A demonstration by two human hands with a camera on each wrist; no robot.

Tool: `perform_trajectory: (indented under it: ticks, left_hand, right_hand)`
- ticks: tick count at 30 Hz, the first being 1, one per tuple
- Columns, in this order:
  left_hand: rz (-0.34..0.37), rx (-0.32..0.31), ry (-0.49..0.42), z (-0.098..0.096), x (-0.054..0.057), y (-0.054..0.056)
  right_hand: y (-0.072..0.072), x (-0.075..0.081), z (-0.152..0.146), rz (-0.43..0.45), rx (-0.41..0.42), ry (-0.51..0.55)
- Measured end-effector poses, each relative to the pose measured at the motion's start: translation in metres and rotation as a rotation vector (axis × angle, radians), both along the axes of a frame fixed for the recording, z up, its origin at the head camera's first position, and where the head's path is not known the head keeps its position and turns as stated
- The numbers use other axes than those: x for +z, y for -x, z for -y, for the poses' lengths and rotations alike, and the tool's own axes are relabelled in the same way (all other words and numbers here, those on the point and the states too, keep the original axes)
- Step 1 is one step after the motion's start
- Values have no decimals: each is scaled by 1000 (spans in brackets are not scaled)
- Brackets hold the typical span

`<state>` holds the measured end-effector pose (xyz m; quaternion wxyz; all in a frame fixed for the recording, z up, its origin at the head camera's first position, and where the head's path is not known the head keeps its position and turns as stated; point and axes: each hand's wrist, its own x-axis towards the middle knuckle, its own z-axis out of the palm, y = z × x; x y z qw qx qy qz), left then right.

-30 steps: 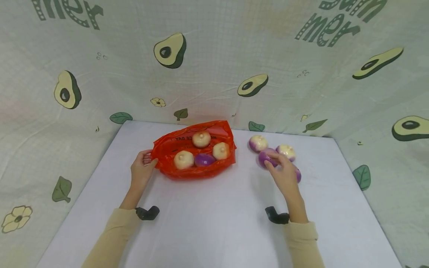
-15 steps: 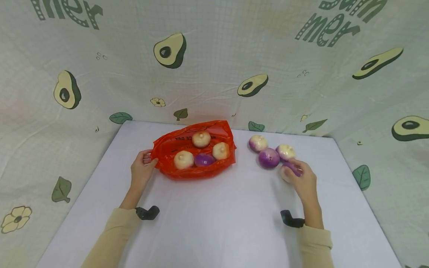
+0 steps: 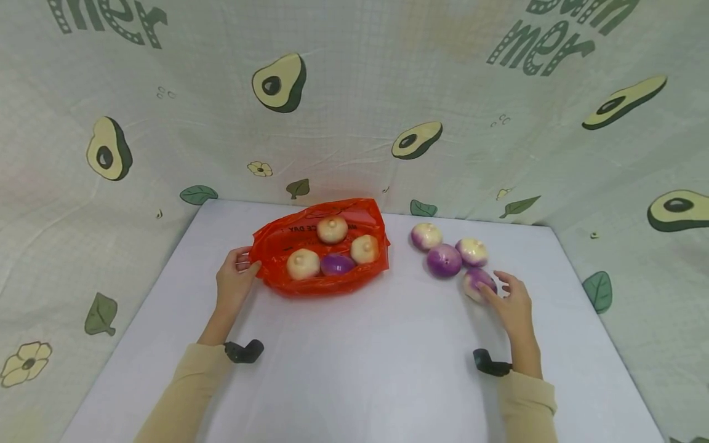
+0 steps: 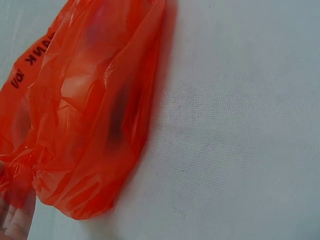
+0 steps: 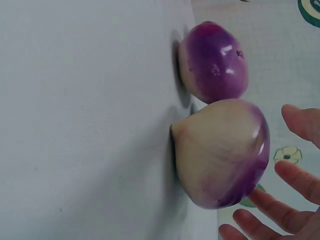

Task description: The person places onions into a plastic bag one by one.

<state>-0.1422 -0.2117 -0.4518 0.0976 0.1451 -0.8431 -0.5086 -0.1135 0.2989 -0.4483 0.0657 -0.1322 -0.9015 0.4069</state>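
My left hand pinches the left rim of a red plastic bag, which gapes toward me. Inside the bag sit several turnips, pale ones such as this turnip and one showing purple. On the right, my right hand is spread beside the nearest purple-and-white turnip. Its thumb overlaps that turnip in the head view. In the right wrist view the thumb and fingers stand apart around its purple end, gripping nothing. Bag film partly covers the left fingers in the left wrist view.
Behind the nearest turnip lie a purple turnip and two pale-topped ones, a left turnip and a right turnip, in a tight cluster. The white table meets an avocado-print cloth at its back and sides.
My right hand has moved right and toward me, from the purple turnip to the nearest one. That turnip has shifted slightly left and turned, and the fingers have spread. The left hand stays put.
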Motion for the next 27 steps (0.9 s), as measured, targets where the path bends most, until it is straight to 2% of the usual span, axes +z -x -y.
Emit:
perform_trajectory:
  ticks: [10,16,27]
  left_hand:
    - [28,-4,3,0,2,-1]
    - [25,-6,0,0,2,-1]
    - [15,-9,3,0,2,-1]
  right_hand:
    - [3,-11,-4,117,0,37]
    - [4,-13,-3,120,-32,67]
    - [4,-15,-2,112,-40,57]
